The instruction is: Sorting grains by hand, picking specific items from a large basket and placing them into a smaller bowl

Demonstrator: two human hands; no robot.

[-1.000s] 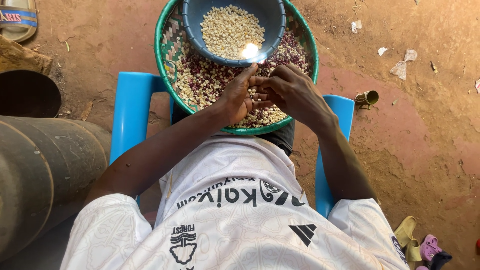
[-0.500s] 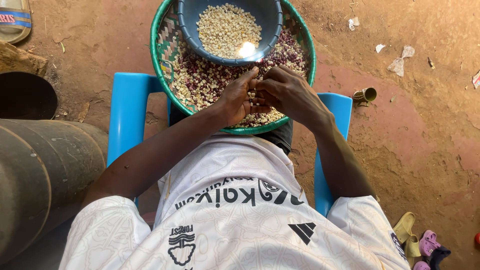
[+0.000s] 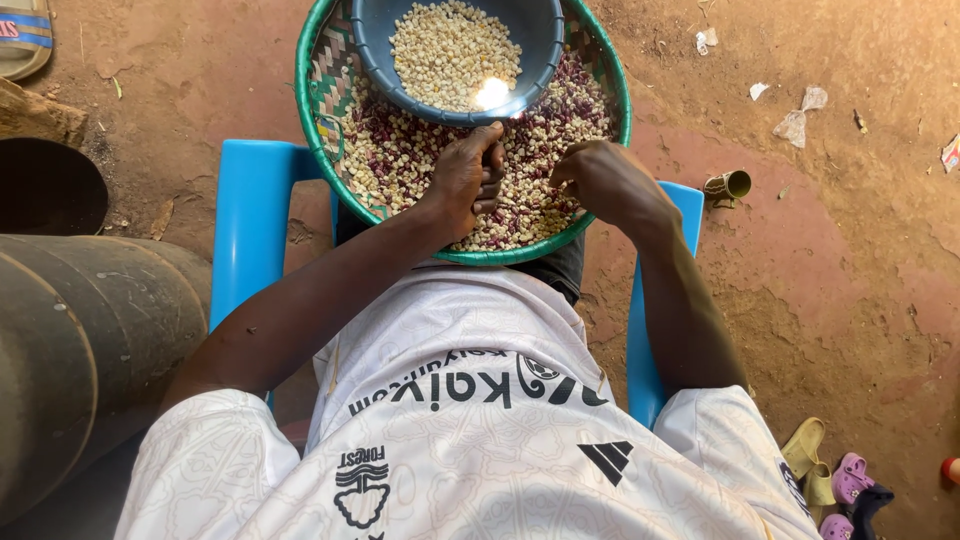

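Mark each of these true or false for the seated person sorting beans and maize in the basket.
1. A blue bowl of pale kernels sits inside the green woven basket. True.
2. Both hands rest on the ground. False: the left hand and right hand are over the mixed beans in the basket.
3. The person sits on a blue chair. True.
4. The basket holds only white grains. False: dark red beans are mixed in.
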